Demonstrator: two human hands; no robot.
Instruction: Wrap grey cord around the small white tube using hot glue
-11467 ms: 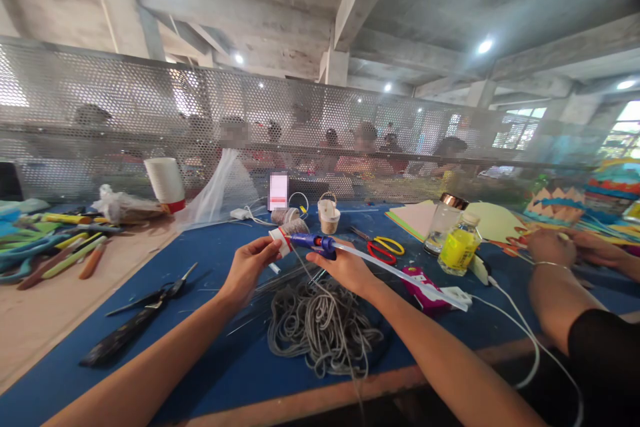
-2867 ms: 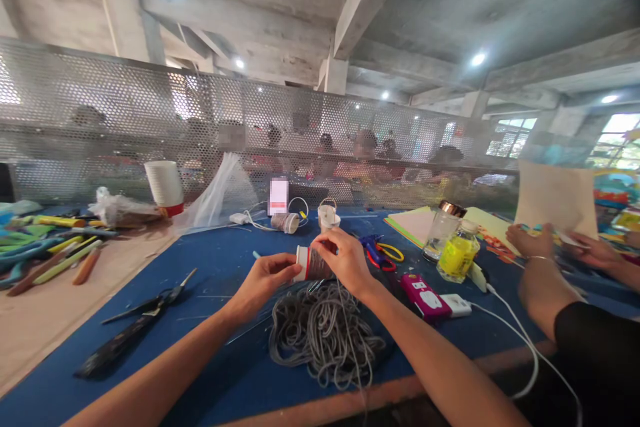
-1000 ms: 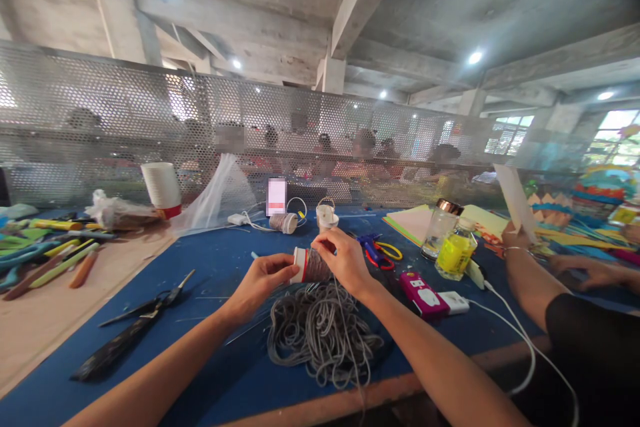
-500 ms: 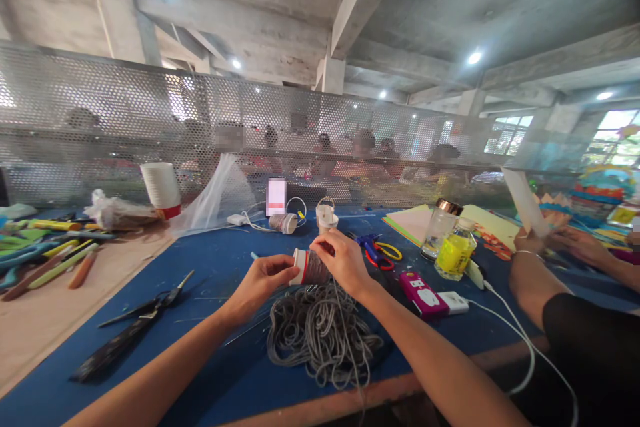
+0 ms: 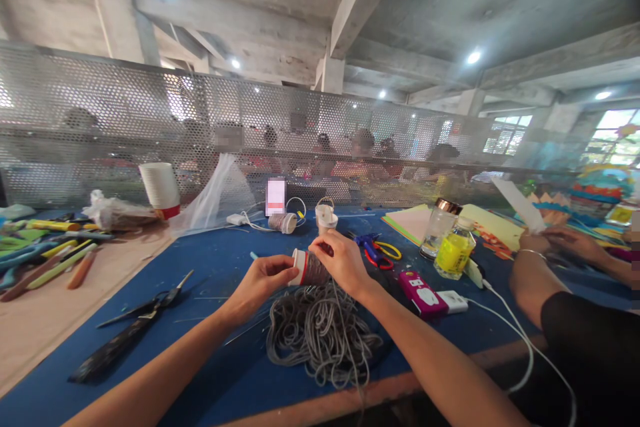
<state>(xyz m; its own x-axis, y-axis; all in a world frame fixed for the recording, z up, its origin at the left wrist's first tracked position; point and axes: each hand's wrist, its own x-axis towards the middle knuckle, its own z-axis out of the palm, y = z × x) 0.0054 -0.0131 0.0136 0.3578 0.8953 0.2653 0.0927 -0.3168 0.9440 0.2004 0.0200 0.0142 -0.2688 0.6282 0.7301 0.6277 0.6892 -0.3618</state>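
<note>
A paper cup (image 5: 315, 269) lies on its side between my hands, its body wrapped in grey-brown cord and its white and red rim facing left. My left hand (image 5: 263, 283) grips the cup by the rim, thumb on the near side. My right hand (image 5: 345, 263) is closed in a pinch at the wrapped side; the cord strand there seems to be between the fingertips, though they partly hide it. Just below lies a loose heap of grey cord (image 5: 320, 333), with a strand running up toward my right hand.
Black-handled scissors (image 5: 145, 320) lie on the left. Behind the cup stand a phone (image 5: 276, 197), a wrapped cup (image 5: 283, 223) and a small white cup (image 5: 327, 219). To the right are a blue glue gun (image 5: 369, 242), a glass jar (image 5: 440, 227), a purple power bank (image 5: 423, 295) and a co-worker's arm (image 5: 533, 273).
My hands and the cup stay almost in place. At the right, the co-worker's hands have shifted slightly, and the white strip they hold has tilted to the left.
</note>
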